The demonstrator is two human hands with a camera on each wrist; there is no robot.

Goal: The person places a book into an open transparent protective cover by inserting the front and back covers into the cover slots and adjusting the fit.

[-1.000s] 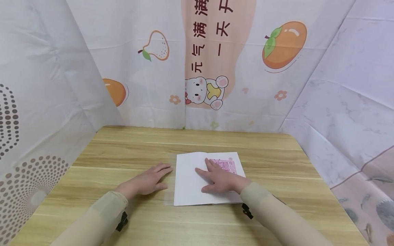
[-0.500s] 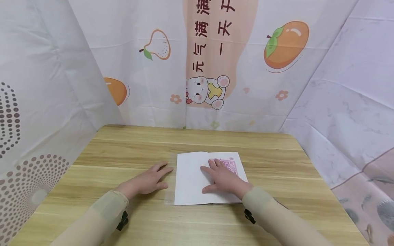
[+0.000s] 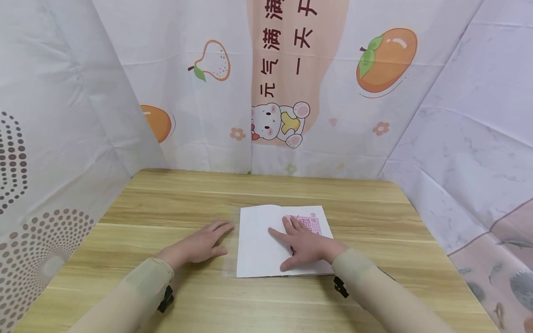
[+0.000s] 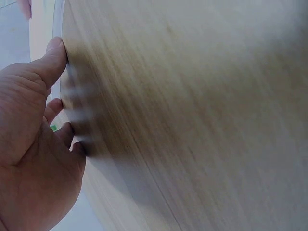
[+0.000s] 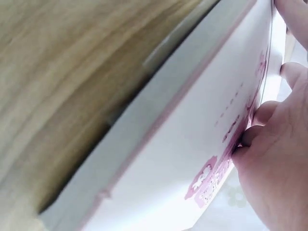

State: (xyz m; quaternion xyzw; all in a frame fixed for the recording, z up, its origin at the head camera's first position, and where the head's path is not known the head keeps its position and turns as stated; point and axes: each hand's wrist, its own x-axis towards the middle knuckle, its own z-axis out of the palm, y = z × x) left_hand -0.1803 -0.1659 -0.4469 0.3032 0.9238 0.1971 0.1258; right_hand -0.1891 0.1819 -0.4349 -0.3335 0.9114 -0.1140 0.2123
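Head view: book (image 3: pixel 254 245) spread on table, right hand (image 3: pixel 306 246) resting on it

The book lies flat on the wood-grain table (image 3: pixel 200 300), its blank left page and its printed right page facing up. Pink print (image 3: pixel 313 224) shows on the right page, partly covered by the right hand. A clear sheet (image 3: pixel 229 269) projects beyond the book's left edge; how it is attached cannot be told.

The right hand is spread wide over the book, thumb and index finger well apart and reaching toward the left page. The right wrist view shows fingertips against the book's printed page and the thick block of pages beneath.

The left hand (image 3: pixel 204 243) lies just beside the book on its left, fingers extended and relaxed, fingertips at the clear sheet; contact with that sheet cannot be confirmed.

Nearer the person than the book, each wrist carries a black fitting (image 3: pixel 165 299) beneath a pale sleeve (image 3: pixel 125 296). Beyond the book, past the table's far edge, hangs a white curtain (image 3: pixel 187 27) with fruit prints and dark lettering.
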